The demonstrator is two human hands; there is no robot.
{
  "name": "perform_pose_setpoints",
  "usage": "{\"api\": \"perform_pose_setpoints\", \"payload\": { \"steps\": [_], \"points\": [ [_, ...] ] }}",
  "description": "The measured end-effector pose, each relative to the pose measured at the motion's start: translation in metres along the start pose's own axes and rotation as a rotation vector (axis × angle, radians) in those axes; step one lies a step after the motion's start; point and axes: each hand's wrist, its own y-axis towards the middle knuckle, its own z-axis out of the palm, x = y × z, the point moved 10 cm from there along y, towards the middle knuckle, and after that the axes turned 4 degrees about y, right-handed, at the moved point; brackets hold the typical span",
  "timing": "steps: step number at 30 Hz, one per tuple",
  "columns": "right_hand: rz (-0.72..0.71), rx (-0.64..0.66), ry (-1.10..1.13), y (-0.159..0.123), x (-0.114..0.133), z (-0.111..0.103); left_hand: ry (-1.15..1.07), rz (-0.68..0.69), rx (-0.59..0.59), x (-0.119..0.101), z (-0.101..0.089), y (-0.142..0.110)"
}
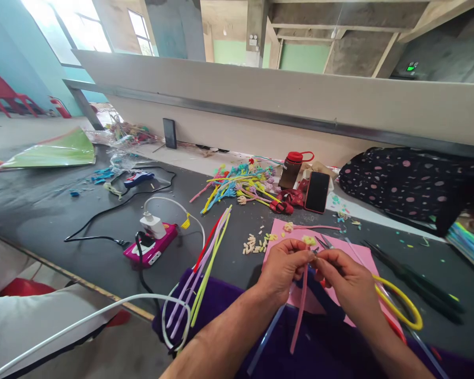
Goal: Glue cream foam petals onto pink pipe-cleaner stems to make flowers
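My left hand [281, 269] pinches the upper end of a fuzzy pink pipe cleaner [299, 318], which hangs down below the fingers. Against it, my right hand [345, 276] has thumb and forefinger pressed together at the same end; what sits between those fingertips is too small to make out. A pale yellow flower piece [309, 240] shows just beyond the fingertips. Under both hands lies a pink sheet [369, 253], with a finished-looking pink stem [316, 227] bearing a cream flower head [288, 227] along its far edge. Metal blades [324, 241] poke out behind my right hand.
Dark-handled pliers [418, 281] and a yellow loop handle [414, 317] lie right. Small cut pieces [252, 245], loose pipe cleaners [209, 263] and a power strip [152, 245] are left. Behind stand a flower pile [237, 184], bottle [290, 171], phone [317, 192] and black bag [403, 184].
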Motion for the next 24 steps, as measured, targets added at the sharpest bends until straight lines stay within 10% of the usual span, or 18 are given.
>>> {"api": "perform_pose_setpoints", "payload": {
  "steps": [10,24],
  "points": [
    [0.077,0.260,0.190,-0.009,-0.004,0.031,-0.064,0.046,-0.053,-0.018,-0.011,0.002],
    [0.035,0.238,0.038,-0.009,0.004,0.027,0.019,0.008,0.061,-0.009,0.002,0.000]
  ]
}}
